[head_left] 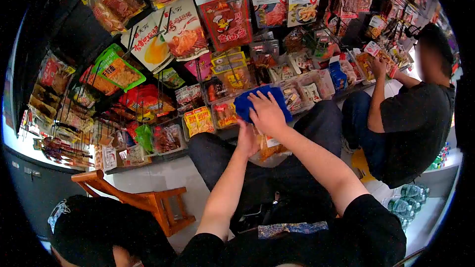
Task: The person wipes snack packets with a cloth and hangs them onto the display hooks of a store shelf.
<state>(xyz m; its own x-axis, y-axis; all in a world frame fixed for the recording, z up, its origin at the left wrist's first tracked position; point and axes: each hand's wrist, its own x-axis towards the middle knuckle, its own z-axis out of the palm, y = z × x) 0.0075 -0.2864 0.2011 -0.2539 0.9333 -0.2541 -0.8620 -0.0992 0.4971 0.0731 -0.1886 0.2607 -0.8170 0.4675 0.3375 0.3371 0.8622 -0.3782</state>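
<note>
A blue cloth (275,96) lies under my right hand (268,113), whose fingers are spread flat on top of it. Just below the cloth's left edge is my left hand (247,140), beside a clear snack package (267,154) with orange-brown contents above my lap. The left hand's fingertips are partly hidden at the package and cloth, so its grip is unclear. Near the left hand, a yellow snack packet (199,120) stands in a clear bin, with another bin of red and yellow packets (225,113) next to it.
Hanging snack bags (183,29) fill the dark rack ahead. At the right, a seated person (413,113) handles packets. Another person (109,227) is at the lower left beside a wooden chair (163,202). Bottles (408,200) stand at the lower right.
</note>
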